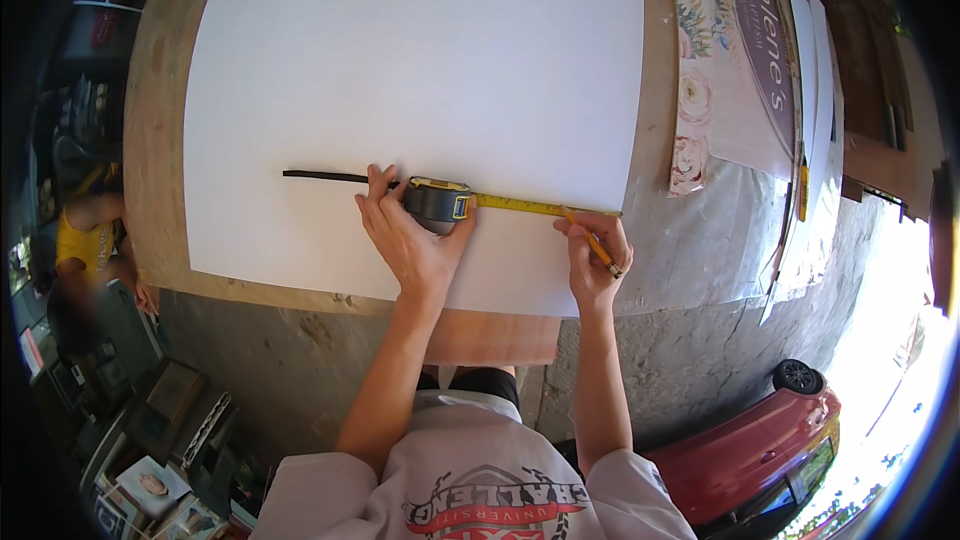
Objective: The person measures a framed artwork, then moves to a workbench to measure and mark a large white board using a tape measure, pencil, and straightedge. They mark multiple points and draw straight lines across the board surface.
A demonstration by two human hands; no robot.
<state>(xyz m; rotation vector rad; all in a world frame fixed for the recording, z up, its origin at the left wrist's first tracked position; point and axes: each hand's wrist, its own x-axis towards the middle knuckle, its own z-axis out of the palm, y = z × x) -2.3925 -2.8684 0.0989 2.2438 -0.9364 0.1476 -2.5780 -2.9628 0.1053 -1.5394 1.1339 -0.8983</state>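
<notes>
My left hand (415, 248) is wrapped round a dark tape measure (435, 202) that rests on a large white sheet (420, 60). A black wrist strap (325, 176) trails from it to the left. The yellow blade (525, 205) runs out rightward across the sheet to its right edge. In my right hand (597, 265) is an orange pencil (602, 250), pinched between the fingers, its upper end tilted toward me. The pencil's tip is close to the blade, near the sheet's right edge; whether it touches the paper I cannot tell.
The sheet lies on a wooden table (160, 140). To the right are a floral printed banner (735, 120), thin white strips (815, 140) and a yellow cutter (803, 190). A person in yellow (90, 240) is at the left. Framed pictures (172, 395) stand lower left, a red car (750, 460) lower right.
</notes>
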